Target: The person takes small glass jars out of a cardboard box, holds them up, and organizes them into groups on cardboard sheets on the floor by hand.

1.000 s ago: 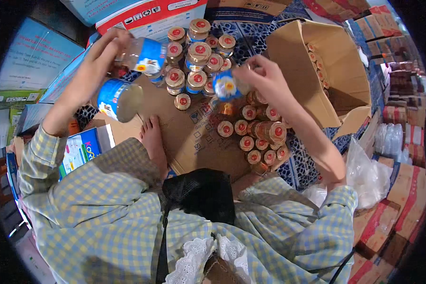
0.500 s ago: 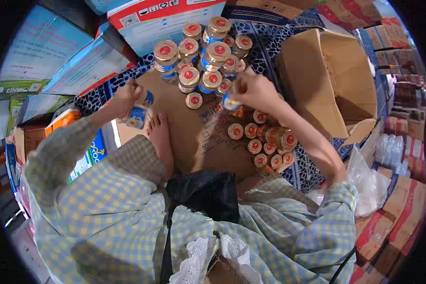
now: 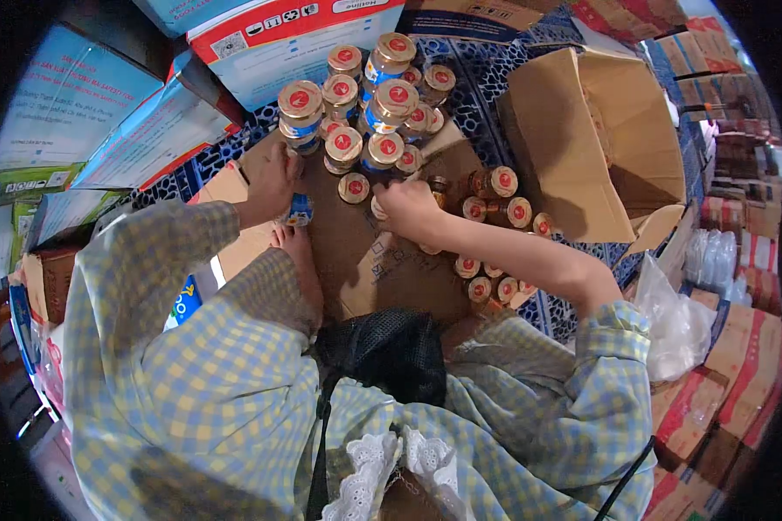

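Observation:
My left hand (image 3: 274,184) is curled over a small jar with a blue label (image 3: 300,210), low over the cardboard beside my bare foot (image 3: 297,247). My right hand (image 3: 406,209) is closed above the cardboard sheet (image 3: 343,269); its fingers hide most of what they hold, and only a pale edge shows. Just beyond both hands, gold-lidded jars with blue labels (image 3: 304,130) stand clustered, some stacked on others. Right of my right hand, more gold-lidded jars (image 3: 503,181) sit or lie on their sides, partly covered by my forearm.
An open cardboard box (image 3: 552,139) lies on the patterned mat at right. Blue-and-white cartons (image 3: 78,95) line the left and back. A clear plastic bag (image 3: 676,334) and stacked red-and-brown cartons (image 3: 738,373) are at far right. A black mesh bag (image 3: 387,352) hangs before me.
My left hand has moved right and inward with the blue-labelled jar. My right hand has come left and down, away from the stacked jars. Several jars at right now lie differently.

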